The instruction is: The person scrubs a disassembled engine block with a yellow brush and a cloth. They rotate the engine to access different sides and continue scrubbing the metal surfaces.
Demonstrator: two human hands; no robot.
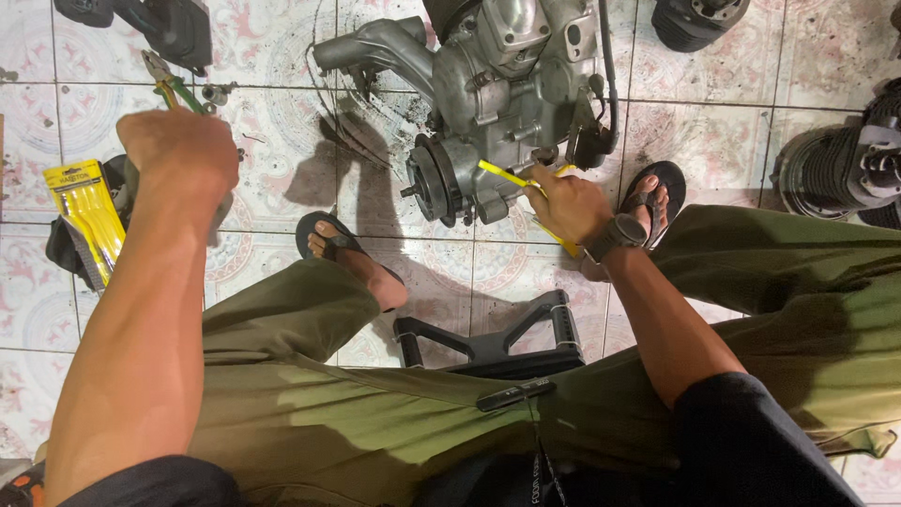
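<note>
A grey metal engine block [497,84] lies on the patterned tile floor in front of me. My right hand [566,202] grips a thin yellow tool [502,174] whose tip rests against the engine's lower side, near its round black pulley [434,178]. My left hand [178,150] is raised over the floor at the left, fingers curled; what it holds is hidden behind the fist. Green-handled pliers [174,89] lie just beyond it.
A yellow pack of tools [86,214] lies on a dark cloth at the left. A black stool frame [493,343] stands between my sandalled feet. Finned engine cylinders sit at the right [840,169] and top right [694,21]. A dark part [174,28] lies top left.
</note>
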